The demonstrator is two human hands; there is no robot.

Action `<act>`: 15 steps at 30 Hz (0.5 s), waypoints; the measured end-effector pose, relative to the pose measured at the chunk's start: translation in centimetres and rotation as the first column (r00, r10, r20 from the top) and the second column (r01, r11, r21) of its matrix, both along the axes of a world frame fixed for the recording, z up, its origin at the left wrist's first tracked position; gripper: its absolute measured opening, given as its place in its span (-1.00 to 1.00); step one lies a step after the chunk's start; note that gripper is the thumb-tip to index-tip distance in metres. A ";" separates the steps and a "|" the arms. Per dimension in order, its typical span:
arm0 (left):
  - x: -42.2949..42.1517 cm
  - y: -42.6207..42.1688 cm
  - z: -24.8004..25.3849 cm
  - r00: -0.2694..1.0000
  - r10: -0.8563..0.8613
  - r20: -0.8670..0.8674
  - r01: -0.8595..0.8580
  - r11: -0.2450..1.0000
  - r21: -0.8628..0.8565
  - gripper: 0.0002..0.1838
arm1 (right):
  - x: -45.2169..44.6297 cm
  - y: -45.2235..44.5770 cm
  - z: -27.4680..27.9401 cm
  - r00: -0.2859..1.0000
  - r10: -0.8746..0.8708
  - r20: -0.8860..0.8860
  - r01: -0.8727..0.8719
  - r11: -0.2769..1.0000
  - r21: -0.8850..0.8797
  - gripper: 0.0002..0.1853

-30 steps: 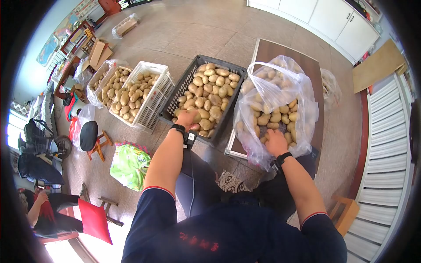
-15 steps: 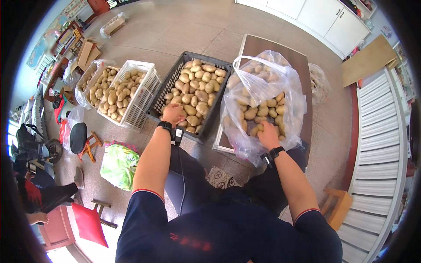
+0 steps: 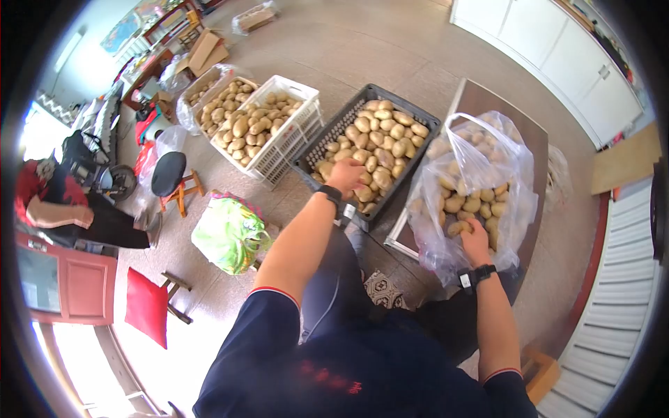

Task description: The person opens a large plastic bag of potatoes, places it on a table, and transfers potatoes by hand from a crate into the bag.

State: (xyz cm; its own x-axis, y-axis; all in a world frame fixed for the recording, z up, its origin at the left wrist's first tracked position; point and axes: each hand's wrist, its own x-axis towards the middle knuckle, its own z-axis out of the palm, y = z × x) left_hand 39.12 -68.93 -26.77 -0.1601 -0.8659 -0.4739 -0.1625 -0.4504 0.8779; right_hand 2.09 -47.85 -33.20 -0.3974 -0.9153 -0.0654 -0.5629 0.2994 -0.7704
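Note:
My left hand [image 3: 345, 177] rests on the potatoes [image 3: 382, 134] in the dark slatted plastic crate [image 3: 301, 166], near its front left part. Its fingers are bent and close together; what lies under them is hidden. My right hand [image 3: 477, 244] reaches into the opening of a large clear plastic bag [image 3: 512, 143]. Thumb and fingers close around a potato [image 3: 457, 228] there, among several others. Both wrists wear black straps with small devices.
The bag stands on a brown board-like surface [image 3: 519, 115]. Left of the dark crate is a white crate [image 3: 306, 94] of potatoes. A green bag [image 3: 230, 233], a red cushioned stool [image 3: 148, 306] and a black-topped stool [image 3: 169, 174] stand left. Another person [image 3: 63, 209] sits at far left.
The view has turned left, so the crates and bag appear farther right. My right hand still holds a potato at the bag's opening. My left hand stays over the dark crate's potatoes.

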 end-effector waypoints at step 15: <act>-6.8 4.6 4.4 0.895 -0.388 -0.220 0.372 0.921 -0.112 -0.55 | 7.5 -2.9 10.6 0.408 0.016 0.913 -0.017 1.000 -0.009 -0.68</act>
